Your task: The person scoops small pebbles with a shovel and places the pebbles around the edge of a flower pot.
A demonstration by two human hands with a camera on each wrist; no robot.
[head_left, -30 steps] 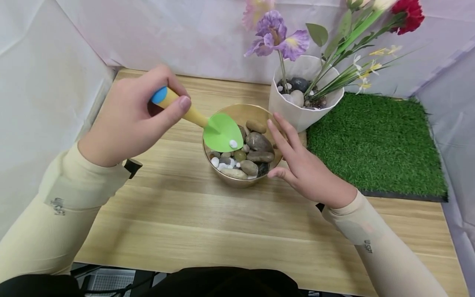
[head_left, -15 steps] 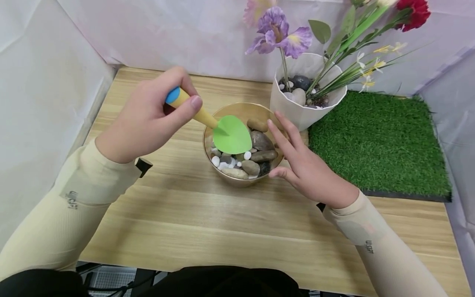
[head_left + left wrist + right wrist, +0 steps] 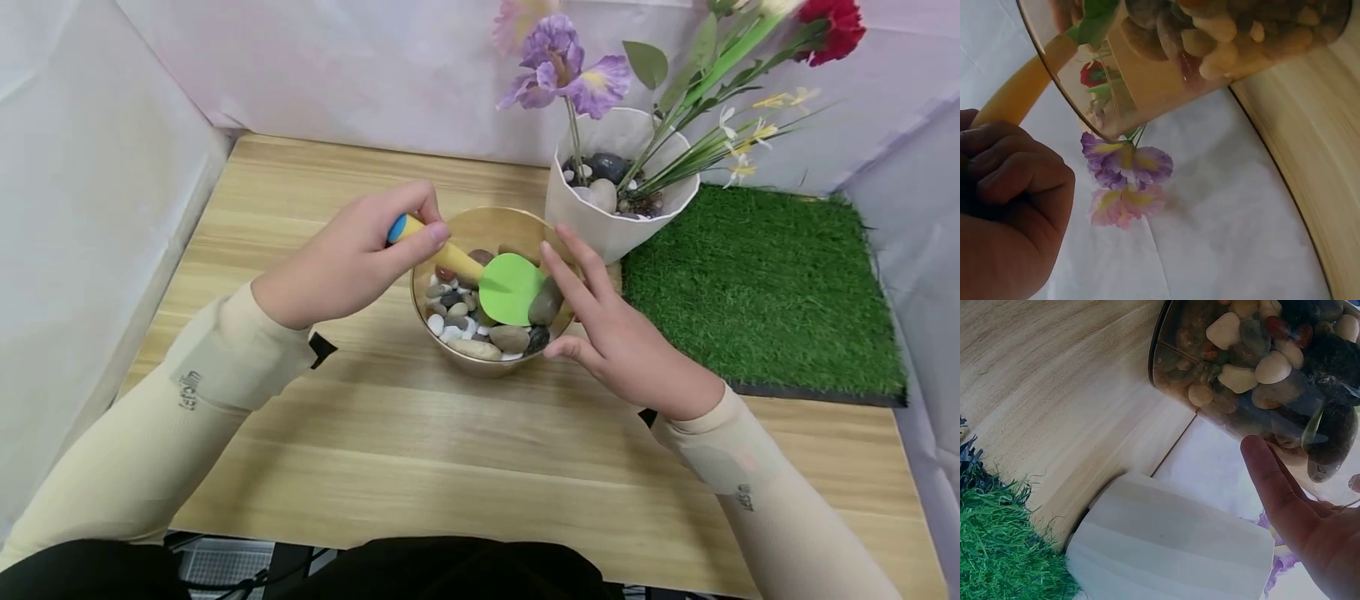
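My left hand (image 3: 348, 258) grips the yellow handle of a small garden trowel (image 3: 512, 290) with a blue end and a green blade. The blade is down among the stones on the right side of a see-through amber bowl (image 3: 480, 367). A grey stone (image 3: 546, 302) stands tilted at the blade's right edge. Against the bowl's right side, my right hand (image 3: 626, 346) rests with its fingers extended. In the right wrist view, a fingertip (image 3: 1254, 450) sits right at the bowl's wall. Smaller pebbles, several of them white (image 3: 453, 332), lie at the bowl's left.
Behind and right of the bowl, close to my right fingers, stands a white pot (image 3: 600, 229) holding stones and artificial flowers (image 3: 558, 71). A green turf mat (image 3: 757, 300) covers the table's right part. Pale cloth walls (image 3: 337, 75) border the wooden table (image 3: 450, 467).
My left hand has moved right and down, taking the trowel from the bowl's left side into the stones at its right. A white pebble slid off the blade. My right hand stays in place.
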